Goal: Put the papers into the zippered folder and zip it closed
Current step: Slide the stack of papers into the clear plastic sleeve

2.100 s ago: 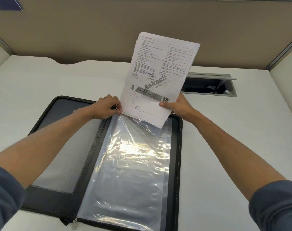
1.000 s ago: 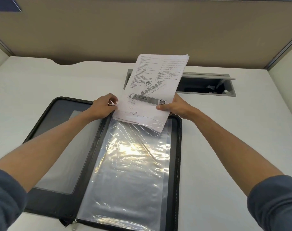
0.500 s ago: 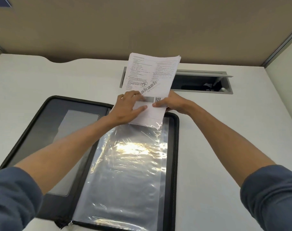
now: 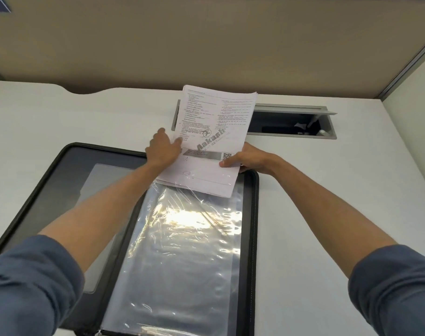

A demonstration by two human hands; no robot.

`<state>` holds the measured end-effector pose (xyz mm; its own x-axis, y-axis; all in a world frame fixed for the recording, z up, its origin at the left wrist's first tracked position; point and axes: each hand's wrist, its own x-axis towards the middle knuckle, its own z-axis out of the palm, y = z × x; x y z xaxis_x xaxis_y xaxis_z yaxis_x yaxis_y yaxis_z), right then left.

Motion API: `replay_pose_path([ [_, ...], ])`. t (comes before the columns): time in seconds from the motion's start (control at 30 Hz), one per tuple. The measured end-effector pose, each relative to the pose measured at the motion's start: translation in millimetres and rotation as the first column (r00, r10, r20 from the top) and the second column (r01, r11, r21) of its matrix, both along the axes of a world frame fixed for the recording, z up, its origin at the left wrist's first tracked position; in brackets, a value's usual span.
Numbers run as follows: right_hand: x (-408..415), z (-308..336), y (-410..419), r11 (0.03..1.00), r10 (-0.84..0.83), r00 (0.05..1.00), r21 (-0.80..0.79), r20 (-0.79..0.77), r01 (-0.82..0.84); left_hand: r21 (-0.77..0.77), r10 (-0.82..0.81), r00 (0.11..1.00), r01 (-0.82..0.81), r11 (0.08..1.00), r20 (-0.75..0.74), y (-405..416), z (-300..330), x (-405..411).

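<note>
A black zippered folder (image 4: 68,170) lies open on the white tabletop (image 4: 328,190). The stack of white printed papers (image 4: 214,132) sits at the top end of the folder's shiny clear plastic sleeve (image 4: 182,251) (only its bottom edge is tucked in). The left hand (image 4: 161,150) holds the stack's left edge. The right hand (image 4: 249,158) pinches the right edge, thumb on top.

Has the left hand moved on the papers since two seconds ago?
Yes. The left hand went from the folder's top edge up onto the papers' left side.
</note>
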<state>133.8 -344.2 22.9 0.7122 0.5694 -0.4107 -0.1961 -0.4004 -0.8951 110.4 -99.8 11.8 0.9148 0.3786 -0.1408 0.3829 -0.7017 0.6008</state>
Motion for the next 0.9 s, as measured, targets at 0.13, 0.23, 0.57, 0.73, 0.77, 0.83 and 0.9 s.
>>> replay_pose_path([
  [0.13, 0, -3, 0, 0.999, -0.016, 1.000, 0.037, -0.022, 0.017, -0.298, 0.078, 0.995, -0.092, 0.950, -0.058, 15, -1, 19],
  [0.23, 0, -7, -2, 0.996, -0.076, 0.996, 0.049, -0.045, 0.078, -0.397, 0.081, 0.996, -0.088, 0.914, -0.033, 22, -6, 23],
  [0.57, 15, -7, -13, 0.828, -0.560, 0.828, 0.038, -0.024, 0.560, -0.407, 0.063, 0.998, -0.067, 0.911, -0.024, 33, -9, 18],
  [0.73, 14, -1, -8, 0.847, -0.532, 0.839, 0.051, 0.117, 0.529, -0.462, 0.072, 0.995, -0.097, 0.881, -0.072, 34, 2, 18],
  [0.77, 14, 0, -6, 0.847, -0.531, 0.835, 0.054, 0.144, 0.529, -0.475, 0.067, 0.995, -0.092, 0.875, -0.069, 35, 2, 19],
  [0.83, 14, 0, -4, 0.853, -0.518, 0.835, 0.042, 0.184, 0.520, -0.485, 0.038, 0.997, -0.068, 0.872, -0.072, 37, 2, 16],
  [0.9, 12, 0, -4, 0.867, -0.493, 0.849, 0.029, 0.192, 0.497, -0.484, 0.008, 0.996, -0.049, 0.874, -0.085, 41, 0, 13],
])
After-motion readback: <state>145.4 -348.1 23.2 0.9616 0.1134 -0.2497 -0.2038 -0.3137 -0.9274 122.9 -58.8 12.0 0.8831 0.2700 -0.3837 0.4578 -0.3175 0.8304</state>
